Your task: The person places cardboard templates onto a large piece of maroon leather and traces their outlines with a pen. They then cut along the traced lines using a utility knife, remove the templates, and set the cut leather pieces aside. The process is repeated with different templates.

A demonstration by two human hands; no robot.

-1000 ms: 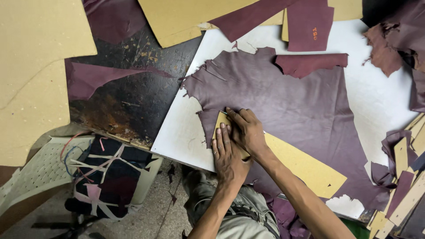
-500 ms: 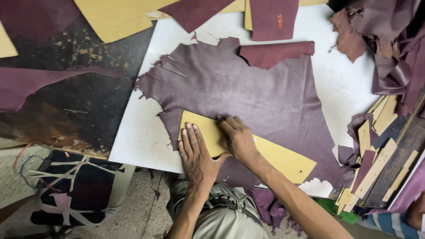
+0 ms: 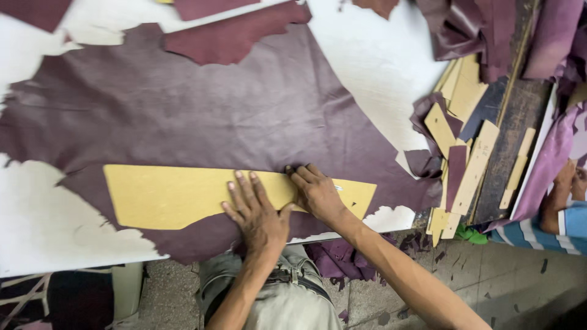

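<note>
- On the large purple leather hide [image 3: 244,116], a long yellow card pattern [image 3: 165,195] runs left to right.
- Left hand [image 3: 257,214] presses it flat, fingers spread.
- Right hand [image 3: 315,192], nearer its right end, pinches something small I cannot identify.

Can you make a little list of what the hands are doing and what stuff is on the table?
left hand: flat on the yellow card pattern
right hand: pressing the pattern's top edge; a thin tool may be under it, unclear
under pattern: big purple leather hide
table top: white cutting board
right side: pile of smaller card patterns
far right: another person's arm
</note>
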